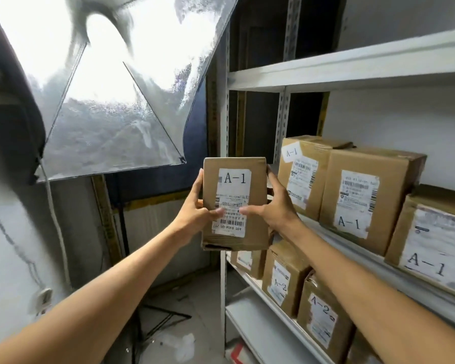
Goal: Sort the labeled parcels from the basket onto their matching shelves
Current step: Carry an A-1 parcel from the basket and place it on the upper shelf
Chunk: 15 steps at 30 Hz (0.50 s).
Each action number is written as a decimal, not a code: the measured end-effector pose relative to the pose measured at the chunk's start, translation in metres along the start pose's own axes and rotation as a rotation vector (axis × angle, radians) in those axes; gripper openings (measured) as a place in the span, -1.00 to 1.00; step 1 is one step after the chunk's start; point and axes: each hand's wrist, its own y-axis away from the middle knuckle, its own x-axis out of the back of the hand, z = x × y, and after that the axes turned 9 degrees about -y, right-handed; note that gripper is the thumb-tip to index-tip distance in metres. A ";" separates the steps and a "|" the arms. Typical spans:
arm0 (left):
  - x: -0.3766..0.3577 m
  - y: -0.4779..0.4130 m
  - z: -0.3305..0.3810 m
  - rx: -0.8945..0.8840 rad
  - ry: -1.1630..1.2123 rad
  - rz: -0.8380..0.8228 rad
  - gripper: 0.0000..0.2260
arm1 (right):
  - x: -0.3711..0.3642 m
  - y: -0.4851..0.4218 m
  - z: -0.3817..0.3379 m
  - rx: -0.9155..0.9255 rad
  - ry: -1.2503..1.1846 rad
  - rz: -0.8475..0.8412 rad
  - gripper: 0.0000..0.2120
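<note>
I hold a small brown cardboard parcel (235, 190) upright in front of me, its white label reading A-1. My left hand (195, 206) grips its left edge with the thumb across the label. My right hand (276, 203) grips its right edge, thumb on the front. The parcel hangs just left of the white metal shelf unit (352, 72). On the middle shelf (378, 258) to the right stand three boxes marked A-1 (363, 198). The shelf below carries boxes marked A-2 (284, 282). The basket is out of view.
A large silver studio softbox (111, 101) on a stand (142, 311) fills the upper left, close to the shelf's corner post (223, 179). A white cable (55, 227) hangs down the left wall. Crumpled plastic (179, 342) lies on the floor.
</note>
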 end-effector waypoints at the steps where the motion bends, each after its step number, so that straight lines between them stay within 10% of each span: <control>1: 0.004 -0.015 0.000 0.001 -0.004 -0.004 -0.08 | -0.001 -0.013 0.002 0.006 0.009 0.004 -0.02; 15: 0.045 -0.187 -0.009 0.017 -0.121 -0.008 -0.36 | -0.016 -0.135 0.013 -0.010 0.071 0.111 0.15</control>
